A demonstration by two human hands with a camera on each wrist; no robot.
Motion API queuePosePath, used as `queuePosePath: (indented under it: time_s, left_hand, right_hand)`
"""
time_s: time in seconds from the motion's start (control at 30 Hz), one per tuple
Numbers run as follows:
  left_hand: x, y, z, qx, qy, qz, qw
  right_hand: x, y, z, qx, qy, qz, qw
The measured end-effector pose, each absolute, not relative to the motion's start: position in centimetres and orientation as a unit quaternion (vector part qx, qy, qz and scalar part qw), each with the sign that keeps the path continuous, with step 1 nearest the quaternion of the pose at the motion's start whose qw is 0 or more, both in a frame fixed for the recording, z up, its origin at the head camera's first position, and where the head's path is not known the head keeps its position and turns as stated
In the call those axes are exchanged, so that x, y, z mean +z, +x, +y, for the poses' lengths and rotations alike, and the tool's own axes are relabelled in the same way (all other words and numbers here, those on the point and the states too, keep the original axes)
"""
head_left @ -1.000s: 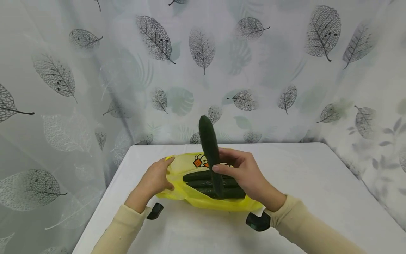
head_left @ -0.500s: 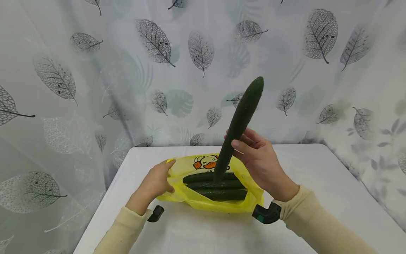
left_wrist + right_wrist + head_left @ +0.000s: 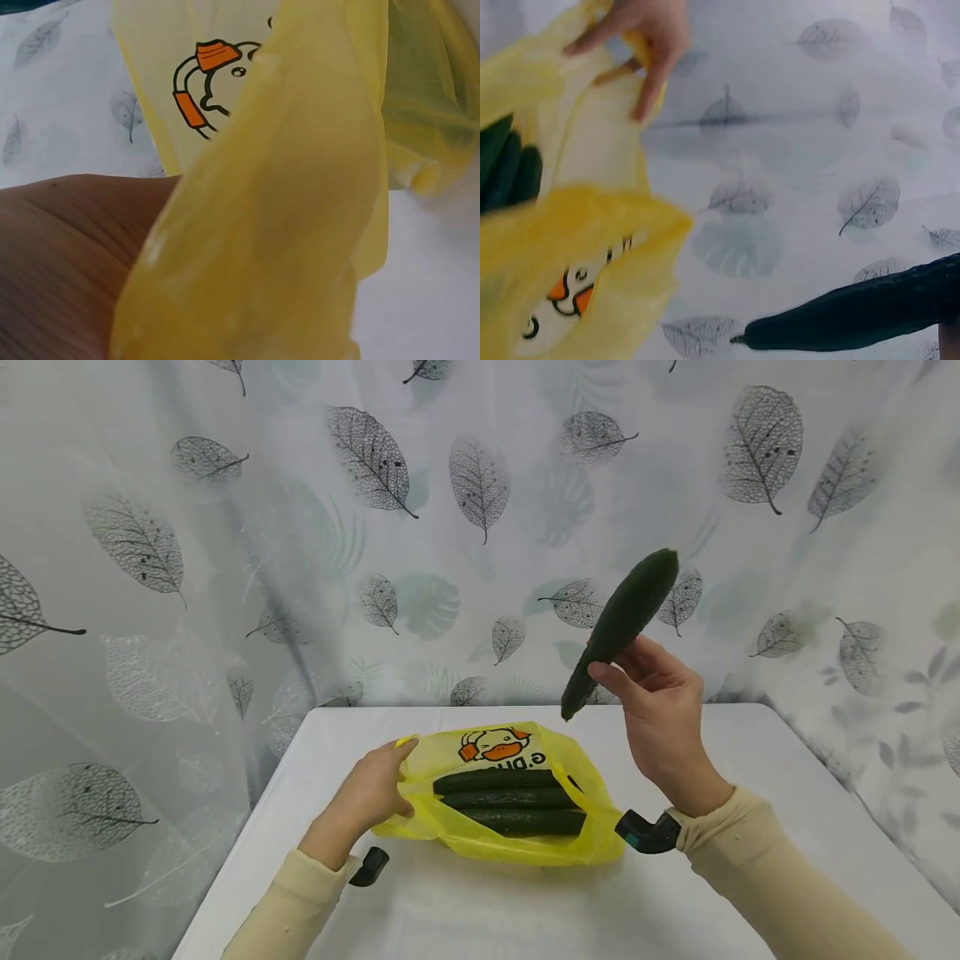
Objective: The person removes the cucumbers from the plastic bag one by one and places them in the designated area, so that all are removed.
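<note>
My right hand (image 3: 663,718) pinches a long dark green cucumber (image 3: 622,627) between thumb and fingers. The cucumber tilts up to the right, raised above the table, and its stem end (image 3: 754,335) shows in the right wrist view. A yellow plastic bag (image 3: 525,852) lies with its mouth open, a cartoon duck printed on it. Several more cucumbers (image 3: 517,800) lie side by side inside. At the bag's left end my left hand (image 3: 367,789) holds the plastic edge, thumb and fingers on either side; in the left wrist view the plastic (image 3: 277,195) hides the fingers.
A white-covered table (image 3: 465,910) carries the bag. Behind and beside it hangs a pale curtain (image 3: 480,568) with a leaf print. Dark wrist cameras (image 3: 648,832) stick out from both cuffs.
My right hand has lifted the cucumber up out of the bag's area and moved it to the right, tilting it rightward. The left hand stays on the bag.
</note>
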State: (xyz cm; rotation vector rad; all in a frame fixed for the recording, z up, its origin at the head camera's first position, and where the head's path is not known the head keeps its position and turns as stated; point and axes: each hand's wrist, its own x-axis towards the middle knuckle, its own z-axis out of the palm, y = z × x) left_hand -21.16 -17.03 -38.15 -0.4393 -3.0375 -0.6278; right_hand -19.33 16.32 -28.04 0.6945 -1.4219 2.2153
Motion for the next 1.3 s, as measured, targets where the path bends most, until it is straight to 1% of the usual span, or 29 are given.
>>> queuePosePath:
  time_s: [0.13,0.33,0.57,0.83,1.03,1.3]
  left_hand:
    - [-38.2,-21.1,-17.0,-0.202,-0.142,-0.969,0.009]
    - [-38.3,-21.1,-16.9,-0.204,-0.142,-0.968,0.011]
    - [-38.2,-21.1,-16.7,-0.209,-0.141,-0.968,0.013]
    - [-38.0,-21.1,-16.6,-0.208,-0.135,-0.969,0.011]
    - [-38.1,-21.2,-16.7,-0.208,-0.13,-0.969,0.009]
    - [-38.1,-21.3,-16.6,-0.207,-0.132,-0.969,0.009]
  right_hand:
    - [-28.8,-19.8,16.9,0.761,0.248,-0.549,0.243]
    - [-30.5,-20.8,18.3,0.718,0.28,-0.58,0.263]
    - [-33.5,-22.2,21.4,0.621,0.271,-0.673,0.297]
    - [-36.7,-23.1,25.7,0.487,0.22,-0.793,0.29]
    - [-38.8,-23.2,29.2,0.352,0.208,-0.859,0.307]
    - [-40.9,-23.0,32.8,0.226,0.208,-0.911,0.275]
